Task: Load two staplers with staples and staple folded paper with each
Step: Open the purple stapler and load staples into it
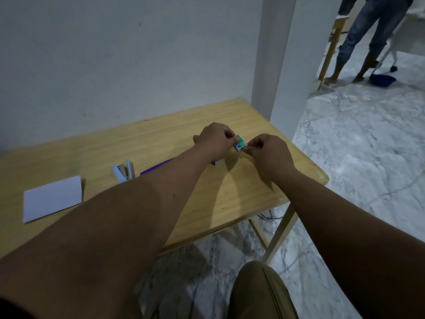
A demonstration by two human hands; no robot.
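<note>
Both of my hands hold a small green staple box (pixel 240 143) just above the wooden table (pixel 230 199), towards its far right. My left hand (pixel 216 140) pinches its left end and my right hand (pixel 268 151) pinches its right end. A light blue stapler (pixel 123 172) lies opened on the table, left of my left forearm. A purple stapler (pixel 156 168) lies beside it, mostly hidden by that forearm. Folded white paper (pixel 53 198) rests at the table's left. A second small box (pixel 218 161) sits under my left wrist.
The table stands against a white wall (pixel 115 65), with a pillar (pixel 273 65) at its far right corner. Marble floor lies to the right, where another person's legs (pixel 361 42) stand by a second table. My knee (pixel 259 293) is below the table's front edge.
</note>
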